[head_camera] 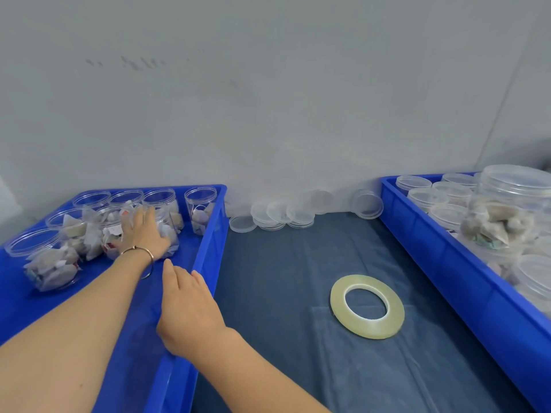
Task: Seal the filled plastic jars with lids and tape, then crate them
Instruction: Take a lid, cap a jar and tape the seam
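Note:
Several clear open jars filled with small packets stand in the blue crate (pixel 208 257) on the left. My left hand (pixel 147 234), a bangle on its wrist, is wrapped around one filled jar (pixel 170 234) in the middle of that crate. My right hand (pixel 187 308) rests on the crate's right rim, fingers together, holding nothing. A roll of clear tape (pixel 367 306) lies flat on the dark mat, right of my right hand. Loose clear lids (pixel 277 214) are piled at the back by the wall.
A second blue crate (pixel 447 263) on the right holds several lidded jars, one stacked high (pixel 507 210). The dark mat (pixel 283 293) lies between the crates. A grey wall closes off the back.

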